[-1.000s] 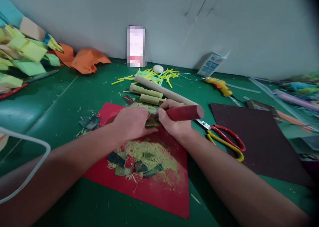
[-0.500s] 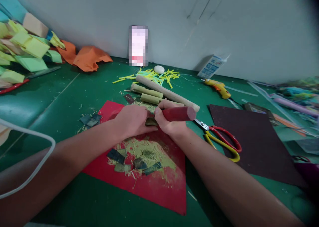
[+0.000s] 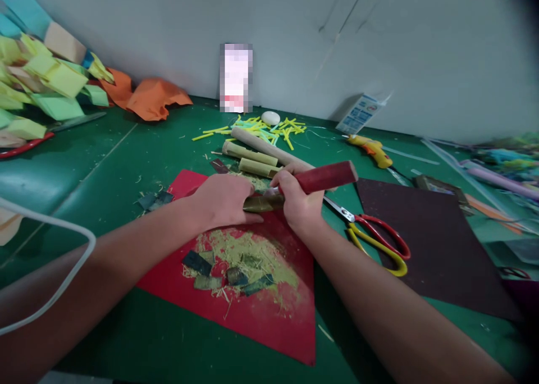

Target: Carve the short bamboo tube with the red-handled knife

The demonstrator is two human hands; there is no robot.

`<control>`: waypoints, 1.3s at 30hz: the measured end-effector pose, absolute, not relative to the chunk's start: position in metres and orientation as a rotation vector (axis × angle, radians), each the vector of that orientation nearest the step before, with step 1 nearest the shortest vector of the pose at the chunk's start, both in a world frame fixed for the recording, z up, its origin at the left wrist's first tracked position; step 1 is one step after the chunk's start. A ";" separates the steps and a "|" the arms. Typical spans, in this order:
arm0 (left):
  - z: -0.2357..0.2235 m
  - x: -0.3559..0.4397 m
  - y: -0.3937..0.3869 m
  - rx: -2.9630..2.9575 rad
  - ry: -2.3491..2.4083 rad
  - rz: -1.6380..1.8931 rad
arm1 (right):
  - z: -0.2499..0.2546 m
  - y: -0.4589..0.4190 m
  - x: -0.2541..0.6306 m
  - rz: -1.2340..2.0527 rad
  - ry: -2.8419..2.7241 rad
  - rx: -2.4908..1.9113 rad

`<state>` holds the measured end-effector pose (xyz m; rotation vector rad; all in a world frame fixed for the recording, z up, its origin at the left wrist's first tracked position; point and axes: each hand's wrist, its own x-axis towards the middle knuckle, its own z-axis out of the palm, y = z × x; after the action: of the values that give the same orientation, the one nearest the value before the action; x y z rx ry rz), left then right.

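The tool handle (image 3: 330, 177) is plain red, the held bamboo piece (image 3: 261, 204) olive-green, the near sheet (image 3: 290, 333) red, the right sheet (image 3: 433, 243) dark brown, the table (image 3: 160, 148) green, and the far-right glue gun (image 3: 380, 156) yellow and orange

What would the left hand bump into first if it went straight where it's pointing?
The left hand would probably meet the metal end of the red-handled tool, then the right hand gripping it; depth is unclear.

The red-handled carving tool (image 3: 328, 177) slants, butt up rightward, its metal end by an olive-brown bamboo piece (image 3: 263, 204) lying crosswise, half hidden from me.
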<state>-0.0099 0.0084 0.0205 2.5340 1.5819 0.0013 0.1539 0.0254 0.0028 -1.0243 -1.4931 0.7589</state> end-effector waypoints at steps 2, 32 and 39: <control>0.020 -0.011 0.007 2.562 1.552 0.008 | 0.003 0.026 0.154 0.773 -1.530 -1.025; 0.026 -0.012 0.010 2.684 1.476 -0.260 | 0.001 0.026 0.156 0.756 -1.564 -0.989; 0.022 -0.015 0.011 2.661 1.487 -0.210 | 0.000 0.028 0.156 0.779 -1.642 -1.003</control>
<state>-0.0145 0.0113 0.0217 2.6606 1.4871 -0.2098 0.1563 0.0278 0.0001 -1.0029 -1.6424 0.7786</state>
